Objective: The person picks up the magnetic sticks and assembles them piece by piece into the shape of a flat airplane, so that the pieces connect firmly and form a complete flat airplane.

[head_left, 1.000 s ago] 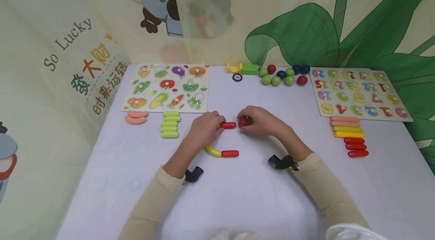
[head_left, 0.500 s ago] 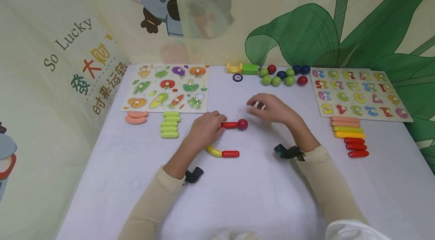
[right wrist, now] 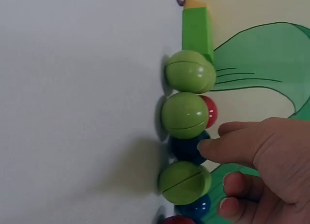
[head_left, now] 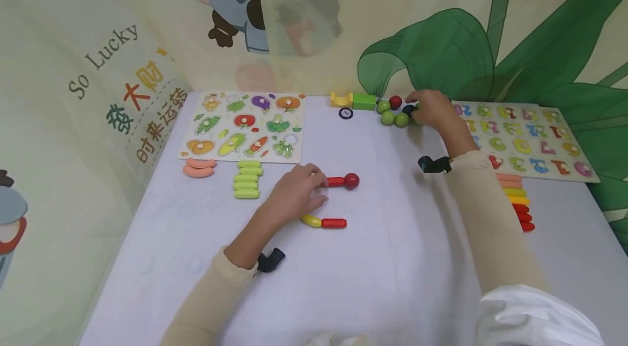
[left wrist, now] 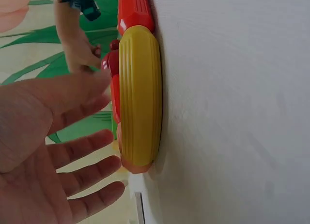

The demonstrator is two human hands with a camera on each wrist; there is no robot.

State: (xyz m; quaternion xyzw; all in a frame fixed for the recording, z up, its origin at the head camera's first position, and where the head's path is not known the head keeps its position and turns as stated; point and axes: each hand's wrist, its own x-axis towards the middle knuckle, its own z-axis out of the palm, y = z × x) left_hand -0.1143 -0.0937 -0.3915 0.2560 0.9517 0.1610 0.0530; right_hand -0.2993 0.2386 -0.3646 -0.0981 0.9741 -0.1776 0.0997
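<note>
My left hand (head_left: 296, 190), fingers loosely spread, is beside a red stick (head_left: 336, 182) with a red ball (head_left: 351, 181) at its right end. Below it, a curved yellow piece (head_left: 311, 220) lies end to end with another red stick (head_left: 334, 223); the hand hides part of both rows. The left wrist view shows the fingertips close to that yellow piece (left wrist: 140, 98). My right hand (head_left: 434, 111) reaches among the balls at the back. Its thumb tip overlaps a dark blue ball (right wrist: 181, 150) in the right wrist view, other fingers loosely bent, between green balls (right wrist: 185, 115).
A vegetable puzzle board (head_left: 242, 128) lies back left, a number board (head_left: 527, 139) back right. Light green sticks (head_left: 247, 178) and pink curved pieces (head_left: 198, 168) lie at left. Coloured sticks (head_left: 515, 192) lie under the right forearm's side. A green block (head_left: 364, 101) stands by the balls.
My right hand let go of the red ball at the end of the red stick and moved back and right to the balls. My left hand loosened from the upper row, its thumb now spread away.
</note>
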